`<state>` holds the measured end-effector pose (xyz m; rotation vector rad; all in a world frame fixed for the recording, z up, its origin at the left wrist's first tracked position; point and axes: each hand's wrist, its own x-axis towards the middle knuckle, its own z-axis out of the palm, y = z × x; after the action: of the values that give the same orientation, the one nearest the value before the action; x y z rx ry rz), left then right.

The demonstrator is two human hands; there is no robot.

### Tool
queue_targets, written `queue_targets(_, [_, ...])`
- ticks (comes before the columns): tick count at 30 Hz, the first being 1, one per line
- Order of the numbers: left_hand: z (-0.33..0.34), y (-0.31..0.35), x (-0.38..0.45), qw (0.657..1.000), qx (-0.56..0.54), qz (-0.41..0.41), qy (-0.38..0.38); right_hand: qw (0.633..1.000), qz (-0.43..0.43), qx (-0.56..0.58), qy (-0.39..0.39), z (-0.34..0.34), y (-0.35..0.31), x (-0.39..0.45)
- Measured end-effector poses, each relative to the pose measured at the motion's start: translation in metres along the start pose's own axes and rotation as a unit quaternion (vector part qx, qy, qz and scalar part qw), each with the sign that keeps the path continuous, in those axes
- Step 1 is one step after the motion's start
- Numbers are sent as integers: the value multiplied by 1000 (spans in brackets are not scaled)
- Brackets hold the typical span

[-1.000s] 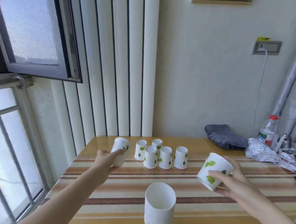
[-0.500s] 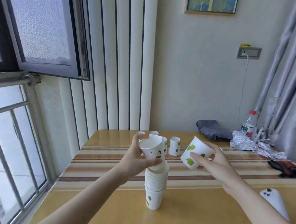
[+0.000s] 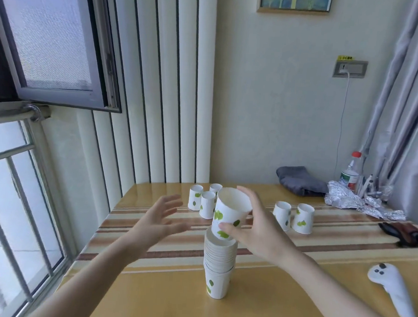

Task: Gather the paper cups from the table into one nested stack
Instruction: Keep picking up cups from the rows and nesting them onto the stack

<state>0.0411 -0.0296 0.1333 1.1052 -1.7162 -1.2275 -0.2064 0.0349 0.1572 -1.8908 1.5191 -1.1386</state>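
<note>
A tall nested stack of white paper cups with green leaf prints point(image 3: 219, 265) stands near the front of the wooden table point(image 3: 162, 299). My right hand point(image 3: 257, 227) holds one more leaf-print cup point(image 3: 229, 214), tilted, with its base entering the top of the stack. My left hand point(image 3: 160, 220) hovers open just left of the stack, holding nothing. Three upside-down cups point(image 3: 207, 202) stand behind the stack on the left. Two more upside-down cups point(image 3: 293, 217) stand at the right.
At the back right lie a grey cloth point(image 3: 299, 180), crumpled foil point(image 3: 355, 202) and a plastic bottle point(image 3: 350, 173). A white handheld controller point(image 3: 395, 289) lies at the front right, a dark object point(image 3: 405, 233) at the right edge. An open window point(image 3: 51, 43) is on the left.
My left hand set its cup into the stack and let go, now open. My right hand brought its cup from the right onto the top of the stack.
</note>
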Motion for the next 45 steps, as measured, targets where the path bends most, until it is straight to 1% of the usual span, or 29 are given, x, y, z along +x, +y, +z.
queue_targets(3, [-22,-6,16,997,56,-47,20,997,7,-58,-44,10,11,-2])
queue_targets(5, [-30,-13,41,988,128,-69,41,993,20,-75,-86,8,22,0])
queue_targets(6, [-32,-17,56,980,177,-73,45,993,30,-67,-90,3,26,5])
queue_targets(7, [-32,-19,73,969,233,-69,43,995,44,-41,-74,-4,30,13])
queue_targets(9, [-28,-21,109,939,340,-48,28,997,75,0,5,-22,49,40])
queue_targets(10, [-23,-20,127,922,386,-35,17,995,82,-28,48,-33,63,55])
queue_targets(11, [-17,-20,145,904,427,-23,7,989,94,-91,71,-44,80,71])
queue_targets(12, [-11,-20,162,885,465,-11,-1,978,109,-164,65,-55,96,86])
queue_targets(13, [-6,-22,179,866,499,1,-8,963,126,-234,41,-65,110,99])
queue_targets(16, [3,-39,229,817,576,14,-31,903,186,-381,-65,-82,147,128])
queue_targets(19, [8,-62,268,775,630,2,-53,845,204,-472,-147,-85,172,149])
queue_targets(20, [11,-68,277,763,643,-1,-61,832,207,-488,-163,-84,180,154])
queue_targets(22, [15,-79,291,742,666,1,-77,818,207,-507,-176,-82,194,161])
queue_targets(24, [16,-89,300,731,677,1,-86,806,201,-527,-182,-79,205,164])
queue_targets(26, [17,-96,306,736,672,-5,-82,796,185,-550,-170,-74,213,164])
queue_targets(28, [17,-96,304,746,664,-13,-56,789,165,-574,-141,-73,217,161])
queue_targets(30, [14,-92,294,744,668,-18,-10,797,147,-574,-112,-75,214,155])
queue_targets(33, [-7,-88,265,733,677,-21,54,846,136,-512,-54,-83,197,141])
queue_targets(34, [-16,-85,252,742,666,-25,76,870,143,-471,-22,-87,189,135])
queue_targets(35, [-24,-82,237,766,634,-31,102,898,161,-410,17,-91,182,129])
queue_targets(36, [-32,-77,221,803,580,-42,131,923,185,-333,60,-95,174,120])
queue_targets(37, [-37,-73,204,843,509,-57,163,941,218,-240,97,-97,169,110])
queue_targets(38, [-42,-68,186,880,426,-73,197,951,252,-127,124,-97,163,98])
queue_targets(39, [-45,-64,169,911,331,-96,225,950,281,-3,137,-96,157,86])
queue_targets(40, [-46,-61,151,937,227,-119,239,936,300,117,143,-92,154,75])
queue_targets(41, [-45,-57,134,954,120,-134,241,913,312,217,147,-87,152,63])
queue_targets(43, [-34,-48,102,964,-59,-126,227,861,331,356,148,-75,144,39])
queue_targets(44, [-26,-39,87,963,-126,-109,210,841,338,397,143,-69,141,26])
queue_targets(45, [-18,-27,73,962,-172,-89,191,829,342,423,131,-64,138,14])
